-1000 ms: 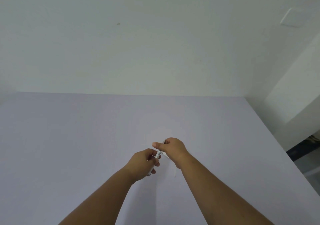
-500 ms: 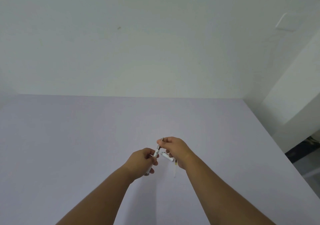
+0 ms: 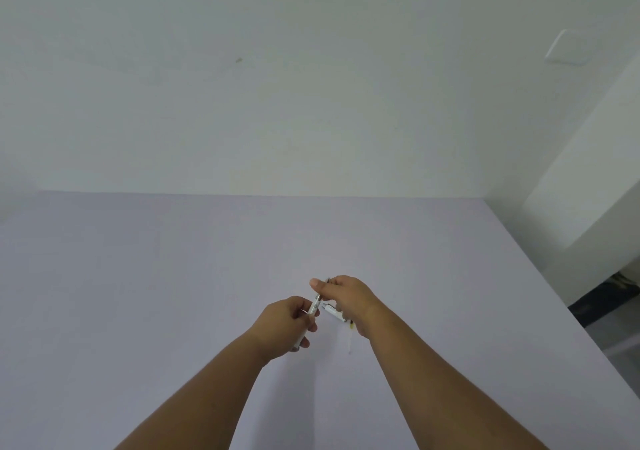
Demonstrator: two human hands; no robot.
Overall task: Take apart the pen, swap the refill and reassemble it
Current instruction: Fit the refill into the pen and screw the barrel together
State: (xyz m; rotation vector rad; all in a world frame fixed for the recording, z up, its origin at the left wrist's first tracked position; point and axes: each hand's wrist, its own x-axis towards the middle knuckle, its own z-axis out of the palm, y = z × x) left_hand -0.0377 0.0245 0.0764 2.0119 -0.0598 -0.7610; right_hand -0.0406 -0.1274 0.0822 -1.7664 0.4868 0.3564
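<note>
Both hands meet above the middle of the pale lilac table (image 3: pixel 138 293). My left hand (image 3: pixel 285 326) is closed around the white barrel of the pen (image 3: pixel 314 307), which tilts up to the right. My right hand (image 3: pixel 346 297) pinches the pen's upper end, where a dark tip shows past the fingers. Under my right hand a white pen piece (image 3: pixel 334 312) lies on the table, and a thin pale refill (image 3: pixel 350 338) with a yellowish end lies beside my right wrist.
A white wall rises behind the table's far edge. The table's right edge (image 3: pixel 554 297) runs diagonally, with a white pillar and dark floor beyond it. A wall plate (image 3: pixel 568 47) sits high at the right.
Both hands have lifted slightly away from me with the pen. The white piece and the thin refill on the table have come into view under my right hand.
</note>
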